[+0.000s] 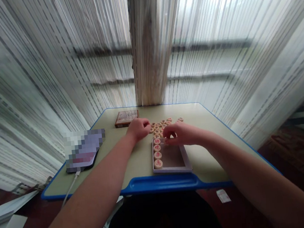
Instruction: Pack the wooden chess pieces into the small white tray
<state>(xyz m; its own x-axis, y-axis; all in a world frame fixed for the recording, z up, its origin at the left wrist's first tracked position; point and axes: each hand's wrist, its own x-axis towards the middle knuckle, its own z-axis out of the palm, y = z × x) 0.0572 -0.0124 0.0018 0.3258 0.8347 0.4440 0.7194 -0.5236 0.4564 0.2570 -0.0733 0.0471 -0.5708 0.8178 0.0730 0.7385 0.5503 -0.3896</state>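
A phone (86, 150) lies by the left edge of the table (201, 116); a flat box (126, 117) sits toward the far left corner. The left hand (139, 128) is curled beside the loose pieces (157, 131), nearer their left side; whether it grips one is hidden. The open box (186, 157) lies near the front edge, its row of four pieces (157, 155) running front to back along the left wall. The right hand (181, 132), nearer this box, arches over its far end, thumb and fingers bent; I cannot tell what they hold.
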